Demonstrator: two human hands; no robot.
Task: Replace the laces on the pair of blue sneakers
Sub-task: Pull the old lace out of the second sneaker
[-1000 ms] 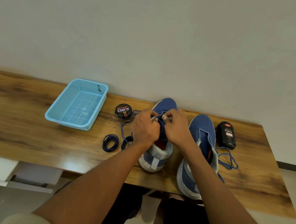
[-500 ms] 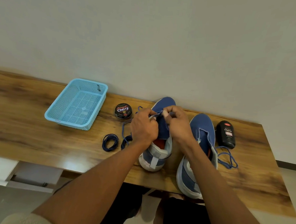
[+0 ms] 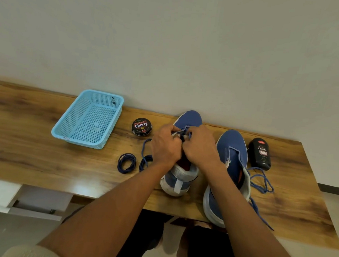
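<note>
Two blue sneakers stand on the wooden table, toes toward the wall. On the left sneaker, my left hand and my right hand sit together over the eyelets, each pinching the blue lace near the toe. That lace trails off to the left of the shoe. The right sneaker has no lace through its eyelets; a loose blue lace lies beside it. Two coiled dark blue laces lie left of the shoes.
A light blue mesh basket sits at the back left. A round Cherry polish tin stands between basket and shoes. A black polish bottle lies right of the right sneaker. An open drawer shows under the table's front edge.
My hands have drawn closer together over the left sneaker's eyelets, and the right hand has dropped slightly from its raised position half a second ago.
</note>
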